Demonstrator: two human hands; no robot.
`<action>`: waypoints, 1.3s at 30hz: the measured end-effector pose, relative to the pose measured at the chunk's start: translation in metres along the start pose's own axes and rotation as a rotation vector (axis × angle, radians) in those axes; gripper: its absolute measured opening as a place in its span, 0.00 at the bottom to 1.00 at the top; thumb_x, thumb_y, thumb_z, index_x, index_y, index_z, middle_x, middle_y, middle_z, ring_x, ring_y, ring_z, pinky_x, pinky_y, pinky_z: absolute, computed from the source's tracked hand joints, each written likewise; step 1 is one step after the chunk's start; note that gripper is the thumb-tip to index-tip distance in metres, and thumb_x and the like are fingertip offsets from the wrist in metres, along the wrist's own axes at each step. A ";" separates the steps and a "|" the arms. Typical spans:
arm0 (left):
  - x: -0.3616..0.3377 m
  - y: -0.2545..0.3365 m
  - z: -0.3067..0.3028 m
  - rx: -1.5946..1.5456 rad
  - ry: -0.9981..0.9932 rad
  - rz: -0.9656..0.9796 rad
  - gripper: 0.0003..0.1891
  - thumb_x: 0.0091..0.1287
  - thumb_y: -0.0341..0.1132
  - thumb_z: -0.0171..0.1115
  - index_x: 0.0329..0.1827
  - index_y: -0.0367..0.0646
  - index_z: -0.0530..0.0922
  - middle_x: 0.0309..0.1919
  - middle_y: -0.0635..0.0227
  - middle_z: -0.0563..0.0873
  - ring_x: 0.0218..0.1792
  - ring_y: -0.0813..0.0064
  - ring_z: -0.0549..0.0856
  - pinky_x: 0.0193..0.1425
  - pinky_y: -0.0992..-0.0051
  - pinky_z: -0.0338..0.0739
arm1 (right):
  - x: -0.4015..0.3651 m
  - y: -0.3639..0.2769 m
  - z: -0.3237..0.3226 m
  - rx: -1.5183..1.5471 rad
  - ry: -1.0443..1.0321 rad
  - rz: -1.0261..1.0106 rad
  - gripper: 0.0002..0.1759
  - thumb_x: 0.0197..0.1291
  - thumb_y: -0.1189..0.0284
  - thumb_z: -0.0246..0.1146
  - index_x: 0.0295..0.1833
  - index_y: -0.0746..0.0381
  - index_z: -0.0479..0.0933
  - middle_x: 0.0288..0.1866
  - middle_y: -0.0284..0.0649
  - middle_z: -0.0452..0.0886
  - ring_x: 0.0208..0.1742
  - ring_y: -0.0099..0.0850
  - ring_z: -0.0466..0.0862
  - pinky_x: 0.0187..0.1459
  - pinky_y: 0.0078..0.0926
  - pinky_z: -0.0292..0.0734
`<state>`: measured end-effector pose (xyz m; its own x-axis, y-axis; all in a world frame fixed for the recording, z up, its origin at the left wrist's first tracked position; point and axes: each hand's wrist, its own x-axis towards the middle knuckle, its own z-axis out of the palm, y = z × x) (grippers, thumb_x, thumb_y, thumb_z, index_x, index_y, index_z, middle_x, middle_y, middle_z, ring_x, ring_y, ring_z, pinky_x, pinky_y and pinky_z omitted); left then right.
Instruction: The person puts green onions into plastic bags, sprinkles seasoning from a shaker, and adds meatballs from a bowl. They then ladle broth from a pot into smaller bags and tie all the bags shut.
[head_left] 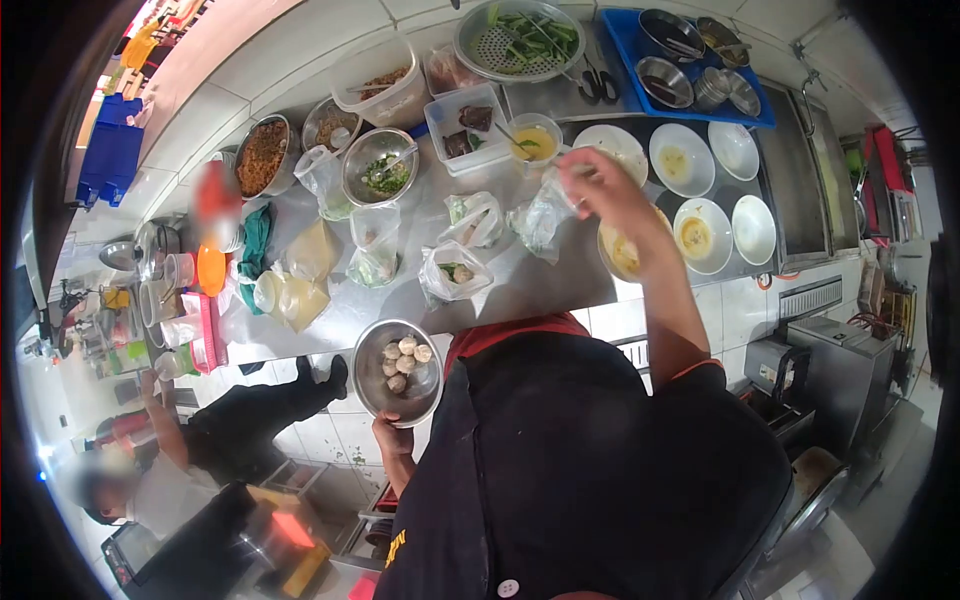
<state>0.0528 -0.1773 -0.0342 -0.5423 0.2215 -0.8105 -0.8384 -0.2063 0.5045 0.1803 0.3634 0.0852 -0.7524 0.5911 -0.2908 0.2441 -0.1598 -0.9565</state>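
My left hand grips the rim of a steel bowl, held just off the table's front edge. Several round meatballs lie in it. Over the table, my slightly blurred right hand has its fingers closed at the top of a clear plastic bag with something green inside. To the left of that bag, an open plastic bag shows meatballs and greens. Behind it is another bag, and a tied-looking bag of greens stands farther left.
Several white bowls, some with yellowish contents, stand on the right of the steel table. Behind are a colander of greens, a blue tray, a yellow liquid tub and a chopped-herb bowl. A person is at left.
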 end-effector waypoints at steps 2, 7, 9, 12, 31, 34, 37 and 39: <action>0.000 0.000 0.005 -0.041 0.035 0.019 0.26 0.44 0.28 0.50 0.49 0.26 0.74 0.48 0.51 0.82 0.53 0.51 0.80 0.67 0.58 0.69 | 0.024 0.014 -0.028 -0.520 0.108 -0.016 0.15 0.53 0.71 0.62 0.48 0.59 0.80 0.35 0.38 0.85 0.33 0.29 0.84 0.34 0.28 0.77; 0.013 0.010 0.025 0.021 -0.011 0.035 0.27 0.44 0.28 0.50 0.51 0.27 0.74 0.51 0.54 0.81 0.55 0.53 0.79 0.66 0.59 0.69 | 0.075 0.053 -0.006 -0.753 -0.394 -0.036 0.08 0.49 0.70 0.64 0.36 0.60 0.84 0.31 0.42 0.85 0.34 0.32 0.85 0.37 0.31 0.77; 0.015 0.012 0.030 0.022 -0.064 0.054 0.29 0.44 0.29 0.50 0.53 0.27 0.73 0.52 0.54 0.80 0.56 0.54 0.78 0.67 0.59 0.68 | 0.077 0.053 0.005 -0.737 -0.533 -0.064 0.09 0.48 0.69 0.67 0.36 0.59 0.84 0.33 0.42 0.86 0.35 0.34 0.85 0.38 0.31 0.77; 0.013 0.012 0.039 0.002 -0.069 0.087 0.30 0.44 0.29 0.50 0.54 0.27 0.73 0.53 0.55 0.80 0.57 0.54 0.77 0.67 0.60 0.67 | 0.072 0.044 0.018 -0.773 -0.655 -0.097 0.15 0.45 0.64 0.71 0.40 0.59 0.84 0.36 0.43 0.86 0.38 0.36 0.85 0.40 0.31 0.77; -0.070 0.110 0.085 -0.011 -0.002 0.289 0.09 0.50 0.30 0.53 0.31 0.37 0.78 0.28 0.63 0.82 0.30 0.67 0.82 0.42 0.70 0.78 | -0.021 -0.088 0.078 -0.866 -0.227 -0.624 0.12 0.49 0.86 0.59 0.42 0.67 0.75 0.39 0.46 0.78 0.32 0.39 0.79 0.35 0.27 0.74; -0.064 0.153 0.100 -0.118 -0.062 0.323 0.19 0.54 0.32 0.53 0.47 0.31 0.75 0.38 0.57 0.84 0.37 0.63 0.86 0.46 0.66 0.83 | -0.023 -0.109 0.111 -0.611 -0.392 -0.512 0.13 0.49 0.87 0.59 0.43 0.67 0.75 0.39 0.41 0.76 0.29 0.30 0.77 0.34 0.24 0.73; -0.059 0.230 0.109 -0.052 -0.234 0.387 0.24 0.61 0.33 0.49 0.59 0.27 0.66 0.49 0.47 0.81 0.46 0.55 0.85 0.49 0.59 0.86 | -0.020 -0.114 0.136 -0.557 -0.410 -0.479 0.12 0.52 0.85 0.62 0.43 0.67 0.75 0.43 0.40 0.77 0.36 0.27 0.81 0.38 0.22 0.76; -0.027 0.290 0.106 -0.110 -0.225 0.475 0.22 0.62 0.32 0.47 0.56 0.25 0.65 0.49 0.43 0.79 0.47 0.51 0.84 0.49 0.56 0.86 | -0.015 -0.117 0.149 -0.535 -0.423 -0.429 0.11 0.54 0.83 0.63 0.44 0.67 0.75 0.47 0.41 0.77 0.42 0.27 0.82 0.42 0.22 0.78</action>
<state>-0.1813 -0.1422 0.1651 -0.8693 0.2759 -0.4101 -0.4932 -0.4296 0.7564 0.0715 0.2556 0.1976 -0.9888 0.1485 0.0125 0.0605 0.4767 -0.8770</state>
